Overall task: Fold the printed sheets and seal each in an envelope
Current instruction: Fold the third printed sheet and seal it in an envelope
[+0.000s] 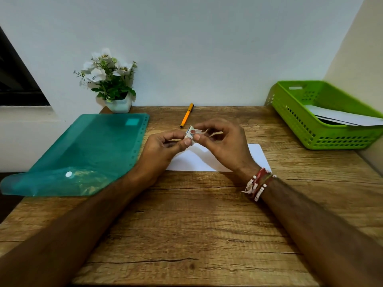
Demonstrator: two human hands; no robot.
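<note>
A white envelope (199, 160) lies flat on the wooden desk (186, 224), partly hidden under my hands. Above it, my left hand (163, 150) and my right hand (223, 143) pinch a small printed sticker piece (191, 134) with red and blue marks between thumbs and fingertips. A thin strip of it curls off to the right by my right fingers. The printed sheet itself is out of sight; I cannot tell whether it is inside the envelope.
A teal plastic folder (87, 154) lies at the left, overhanging the desk edge. An orange pen (187, 115) rests at the back. A potted white flower (109, 81) stands against the wall. A green basket (323, 121) holding white envelopes sits at the right.
</note>
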